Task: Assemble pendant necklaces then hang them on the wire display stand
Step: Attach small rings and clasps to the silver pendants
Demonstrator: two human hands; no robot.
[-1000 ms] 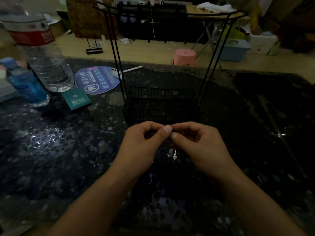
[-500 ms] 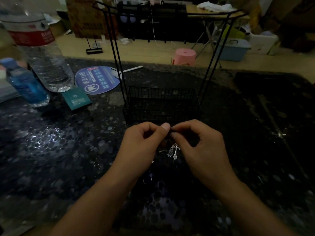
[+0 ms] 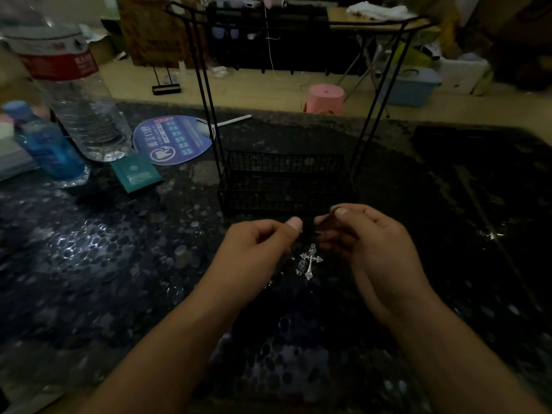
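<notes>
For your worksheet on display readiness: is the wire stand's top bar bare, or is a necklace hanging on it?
Bare. Nothing hangs from the stand; the cross pendant dangles between both hands.

Place: a dim, cluttered room in a home or small workroom; I cannot tell which.
Worktop: dark speckled stone counter (image 3: 89,264).
Floor behind: pink plastic stool (image 3: 325,98), blue storage bin (image 3: 412,85), folding table (image 3: 385,23).
Clutter: water bottles (image 3: 80,94), promotional hand fan (image 3: 174,138).
</notes>
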